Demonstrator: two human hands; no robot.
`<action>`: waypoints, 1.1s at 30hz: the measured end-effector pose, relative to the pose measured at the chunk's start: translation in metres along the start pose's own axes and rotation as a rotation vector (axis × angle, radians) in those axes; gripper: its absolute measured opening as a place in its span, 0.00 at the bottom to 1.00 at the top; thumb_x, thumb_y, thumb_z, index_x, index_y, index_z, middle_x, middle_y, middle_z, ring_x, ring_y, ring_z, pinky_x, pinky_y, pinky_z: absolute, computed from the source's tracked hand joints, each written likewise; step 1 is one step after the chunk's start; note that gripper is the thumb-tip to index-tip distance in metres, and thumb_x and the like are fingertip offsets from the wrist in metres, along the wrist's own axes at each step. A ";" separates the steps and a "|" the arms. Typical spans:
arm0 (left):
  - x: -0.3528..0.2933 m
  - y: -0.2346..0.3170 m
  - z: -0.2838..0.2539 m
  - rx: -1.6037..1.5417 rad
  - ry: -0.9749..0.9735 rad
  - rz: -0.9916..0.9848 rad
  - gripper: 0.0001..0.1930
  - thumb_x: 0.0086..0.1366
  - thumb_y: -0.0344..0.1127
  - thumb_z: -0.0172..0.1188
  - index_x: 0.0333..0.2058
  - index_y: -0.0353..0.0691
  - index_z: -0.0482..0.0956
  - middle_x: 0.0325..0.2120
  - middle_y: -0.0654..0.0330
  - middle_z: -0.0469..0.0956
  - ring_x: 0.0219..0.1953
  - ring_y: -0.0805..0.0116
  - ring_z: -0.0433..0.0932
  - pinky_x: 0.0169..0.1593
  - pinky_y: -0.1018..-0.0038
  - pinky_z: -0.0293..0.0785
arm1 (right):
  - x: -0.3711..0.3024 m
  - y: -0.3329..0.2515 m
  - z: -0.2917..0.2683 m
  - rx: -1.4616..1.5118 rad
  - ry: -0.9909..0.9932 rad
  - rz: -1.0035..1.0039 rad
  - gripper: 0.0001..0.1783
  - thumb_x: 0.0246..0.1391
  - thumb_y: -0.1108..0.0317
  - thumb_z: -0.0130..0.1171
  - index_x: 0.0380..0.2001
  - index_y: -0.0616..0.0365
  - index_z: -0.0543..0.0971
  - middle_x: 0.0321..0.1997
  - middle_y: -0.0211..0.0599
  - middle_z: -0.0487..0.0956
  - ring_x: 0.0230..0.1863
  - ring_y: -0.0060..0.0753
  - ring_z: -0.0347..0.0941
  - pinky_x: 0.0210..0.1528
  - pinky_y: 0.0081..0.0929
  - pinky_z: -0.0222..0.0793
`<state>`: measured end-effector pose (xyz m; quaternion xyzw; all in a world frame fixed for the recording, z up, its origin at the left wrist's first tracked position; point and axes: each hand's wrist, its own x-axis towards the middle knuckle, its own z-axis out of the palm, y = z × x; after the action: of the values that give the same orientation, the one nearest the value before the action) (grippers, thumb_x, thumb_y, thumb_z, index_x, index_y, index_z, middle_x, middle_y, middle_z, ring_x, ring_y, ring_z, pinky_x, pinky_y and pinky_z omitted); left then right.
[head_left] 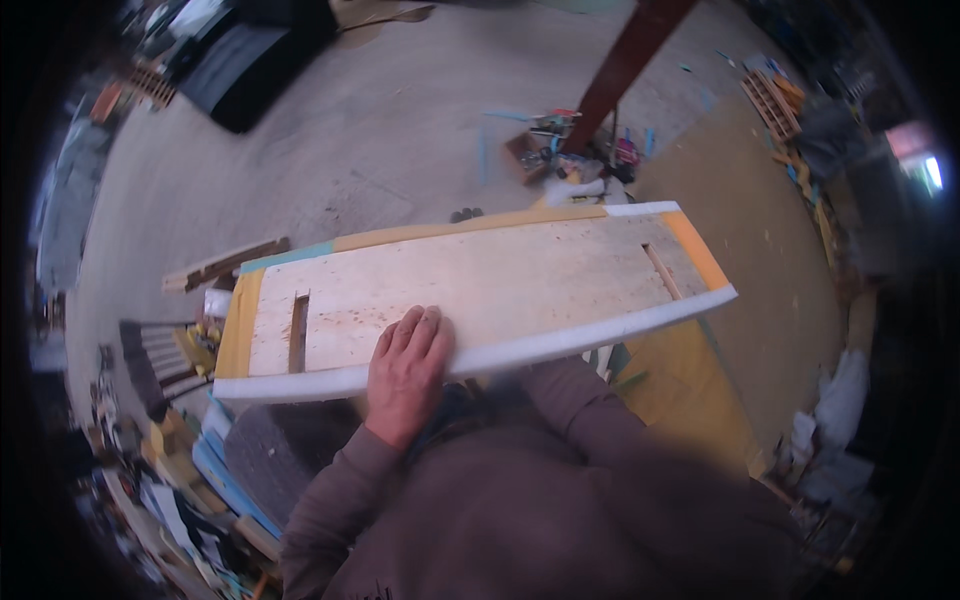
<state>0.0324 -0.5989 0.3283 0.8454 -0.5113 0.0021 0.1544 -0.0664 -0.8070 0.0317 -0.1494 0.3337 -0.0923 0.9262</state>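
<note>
In front of my body is a long, pale wooden panel (480, 275) with a slot cut near each end. White foam (560, 342) runs along its near edge, and yellow, orange and green foam strips line other edges. My left hand (408, 372) grips the panel at its near edge, left of the middle, fingers close together on the upper face; its thumb is hidden. My right forearm (580, 395) reaches under the near edge, right of the middle. The panel covers my right hand, so its grip does not show.
Beyond the panel, a reddish-brown post (625, 75) rises beside a wooden box (525, 158) and loose odds and ends. Slatted wood (165, 360), foam and offcuts lie at left. Yellow sheet material (690, 385) is at right. A black bulky object (255, 65) stands at the far left.
</note>
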 end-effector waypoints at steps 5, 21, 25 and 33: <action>-0.006 0.003 -0.003 -0.080 -0.004 0.152 0.24 0.64 0.27 0.61 0.60 0.36 0.81 0.63 0.50 0.81 0.69 0.47 0.77 0.68 0.52 0.74 | -0.045 0.013 -0.020 0.080 0.095 -0.132 0.40 0.77 0.33 0.49 0.75 0.53 0.70 0.74 0.45 0.75 0.73 0.51 0.72 0.76 0.56 0.68; -0.042 0.021 0.012 -0.408 -0.215 0.298 0.22 0.57 0.21 0.60 0.51 0.40 0.82 0.48 0.54 0.85 0.46 0.46 0.87 0.49 0.54 0.83 | -0.113 0.045 -0.037 0.311 0.271 -0.344 0.46 0.73 0.28 0.50 0.77 0.51 0.69 0.77 0.48 0.72 0.75 0.54 0.70 0.76 0.58 0.67; -0.040 0.036 0.039 -0.438 -0.366 0.279 0.23 0.55 0.23 0.63 0.51 0.42 0.81 0.45 0.53 0.84 0.44 0.43 0.87 0.47 0.51 0.83 | -0.118 0.060 -0.048 0.391 0.318 -0.296 0.47 0.72 0.26 0.50 0.78 0.51 0.68 0.78 0.48 0.72 0.76 0.54 0.70 0.76 0.59 0.67; 0.035 0.097 0.121 -0.435 -0.601 0.262 0.24 0.54 0.25 0.67 0.52 0.44 0.82 0.43 0.49 0.85 0.42 0.39 0.87 0.45 0.49 0.83 | -0.116 0.008 -0.096 0.544 0.401 -0.228 0.50 0.70 0.24 0.50 0.79 0.49 0.68 0.79 0.49 0.71 0.77 0.56 0.69 0.76 0.60 0.67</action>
<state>-0.0530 -0.7027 0.2440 0.6835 -0.6258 -0.3341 0.1720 -0.2161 -0.7887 0.0266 0.0876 0.4533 -0.3081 0.8318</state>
